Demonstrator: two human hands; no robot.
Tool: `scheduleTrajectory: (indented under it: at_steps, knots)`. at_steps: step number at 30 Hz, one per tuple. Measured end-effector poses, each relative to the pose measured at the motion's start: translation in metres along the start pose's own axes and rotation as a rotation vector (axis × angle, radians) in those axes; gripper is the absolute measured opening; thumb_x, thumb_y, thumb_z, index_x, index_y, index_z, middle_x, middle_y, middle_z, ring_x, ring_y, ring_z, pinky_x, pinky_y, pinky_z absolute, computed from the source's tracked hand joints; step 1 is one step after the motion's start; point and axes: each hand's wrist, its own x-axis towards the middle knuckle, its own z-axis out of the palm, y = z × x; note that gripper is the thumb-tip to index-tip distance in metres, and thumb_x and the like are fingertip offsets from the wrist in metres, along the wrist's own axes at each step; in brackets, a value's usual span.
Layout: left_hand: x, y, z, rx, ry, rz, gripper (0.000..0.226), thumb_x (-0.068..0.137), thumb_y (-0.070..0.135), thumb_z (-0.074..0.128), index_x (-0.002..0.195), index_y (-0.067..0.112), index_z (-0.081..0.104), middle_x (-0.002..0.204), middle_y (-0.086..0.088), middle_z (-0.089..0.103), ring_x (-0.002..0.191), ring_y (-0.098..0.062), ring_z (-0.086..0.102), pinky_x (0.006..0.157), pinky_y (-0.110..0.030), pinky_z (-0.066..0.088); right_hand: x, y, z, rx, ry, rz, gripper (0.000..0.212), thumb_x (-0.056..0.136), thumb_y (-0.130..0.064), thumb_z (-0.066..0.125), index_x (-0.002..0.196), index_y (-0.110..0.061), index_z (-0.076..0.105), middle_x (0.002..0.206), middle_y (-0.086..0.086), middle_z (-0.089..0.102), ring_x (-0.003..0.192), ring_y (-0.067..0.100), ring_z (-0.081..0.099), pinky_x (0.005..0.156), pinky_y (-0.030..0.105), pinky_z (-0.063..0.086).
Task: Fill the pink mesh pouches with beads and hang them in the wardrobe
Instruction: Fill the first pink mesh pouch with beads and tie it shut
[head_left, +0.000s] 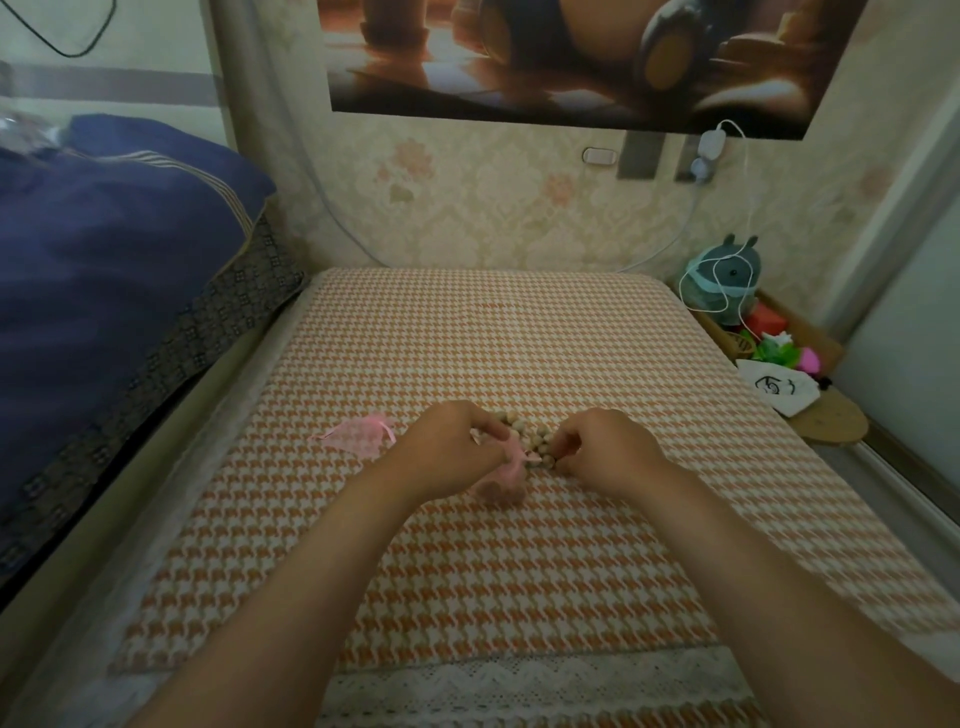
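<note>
- Navy bedding (104, 249) is piled up past the left edge of the houndstooth mat (519, 571).
- One pink mesh pouch (356, 439) lies flat on the mat, left of centre. It looks empty and sits just beside the left hand; can't tell if they touch.
- Left hand (452, 449) has its fingers curled in, pinching the mouth of a second pouch (501, 480). That one sits mid-mat between both hands, with its bottom already bulging.
- Loose tan beads (524, 436) sit in a little heap mid-mat, right against the second pouch.
- Right hand (608, 449) has its fingertips curled down, pinching beads at the heap's right end.
- Off the right edge there's a grey plush toy (727, 275) and a white doodle bag (779, 387).
</note>
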Motion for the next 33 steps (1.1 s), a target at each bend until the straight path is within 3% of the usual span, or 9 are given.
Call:
scheduleTrajectory:
  at_steps: [4,11,14,17,21,24,27,30,33]
  knots:
    - [-0.001,0.0,0.001,-0.006,-0.009,0.022,0.025,0.089,0.032,0.063,0.111,0.024,0.073,0.126,0.005,0.064,0.076,-0.017,0.068,0.072,-0.036,0.059,0.003,-0.002,0.002,-0.098,0.003,0.004,0.01,0.087,-0.029,0.073,0.094,-0.036,0.077,0.099,-0.013,0.073,0.095,0.014,0.068,0.08,0.031,0.055]
    - [0.002,-0.004,0.003,-0.031,-0.008,0.04,0.028,0.091,0.031,0.063,0.116,0.023,0.071,0.126,0.011,0.064,0.078,0.002,0.063,0.066,-0.019,0.051,0.006,-0.003,0.006,-0.258,-0.024,0.01,0.014,0.091,-0.032,0.065,0.09,-0.024,0.077,0.085,-0.003,0.073,0.08,0.021,0.068,0.066,0.029,0.054]
    - [0.001,-0.006,0.004,-0.049,-0.019,0.047,0.028,0.09,0.031,0.063,0.116,0.023,0.071,0.126,0.011,0.064,0.078,0.004,0.061,0.067,-0.018,0.049,0.002,-0.003,-0.001,-0.183,-0.026,0.016,0.014,0.091,-0.035,0.067,0.091,-0.026,0.078,0.091,-0.004,0.075,0.083,0.019,0.069,0.071,0.031,0.057]
    - [0.002,-0.007,0.004,-0.054,-0.023,0.035,0.028,0.091,0.032,0.064,0.116,0.023,0.07,0.124,0.012,0.065,0.072,0.004,0.06,0.063,-0.016,0.047,-0.003,-0.009,-0.015,0.002,0.105,-0.02,0.014,0.092,-0.034,0.068,0.094,-0.026,0.079,0.091,-0.008,0.075,0.084,0.014,0.068,0.075,0.032,0.058]
    - [0.004,-0.004,0.004,-0.061,-0.031,0.034,0.029,0.091,0.026,0.063,0.119,0.022,0.068,0.105,0.011,0.067,0.064,0.005,0.054,0.054,-0.011,0.038,-0.01,-0.03,-0.026,0.455,0.196,-0.141,0.016,0.085,-0.03,0.077,0.101,-0.031,0.077,0.09,-0.017,0.072,0.088,-0.003,0.066,0.081,0.02,0.053]
    - [0.004,-0.003,0.005,-0.087,-0.032,0.025,0.025,0.09,0.021,0.06,0.113,0.022,0.069,0.072,0.009,0.062,0.051,-0.005,0.05,0.048,-0.016,0.039,-0.015,-0.041,-0.023,0.457,0.137,-0.221,0.011,0.084,-0.035,0.079,0.094,-0.035,0.075,0.087,-0.02,0.071,0.081,-0.008,0.065,0.071,0.013,0.049]
    - [0.003,-0.006,0.004,-0.101,-0.038,0.031,0.026,0.09,0.021,0.058,0.112,0.026,0.07,0.083,0.002,0.072,0.055,-0.012,0.055,0.052,-0.024,0.045,-0.017,-0.045,-0.02,0.367,0.121,-0.286,0.011,0.085,-0.039,0.076,0.096,-0.036,0.076,0.085,-0.024,0.068,0.086,-0.005,0.064,0.076,0.023,0.053]
    - [0.003,-0.01,0.004,-0.104,-0.037,0.058,0.026,0.09,0.025,0.059,0.113,0.029,0.071,0.1,0.007,0.073,0.054,0.003,0.056,0.054,-0.017,0.044,-0.017,-0.047,-0.02,0.275,0.119,-0.318,0.013,0.085,-0.041,0.075,0.097,-0.035,0.078,0.09,-0.019,0.062,0.091,0.002,0.061,0.083,0.034,0.054]
    - [0.003,-0.012,0.002,-0.113,-0.048,0.057,0.027,0.088,0.022,0.059,0.112,0.028,0.071,0.098,0.005,0.074,0.049,0.005,0.054,0.048,-0.013,0.04,-0.017,-0.05,-0.022,0.249,0.113,-0.317,0.01,0.088,-0.043,0.072,0.089,-0.035,0.076,0.095,-0.015,0.06,0.093,0.005,0.059,0.084,0.035,0.052]
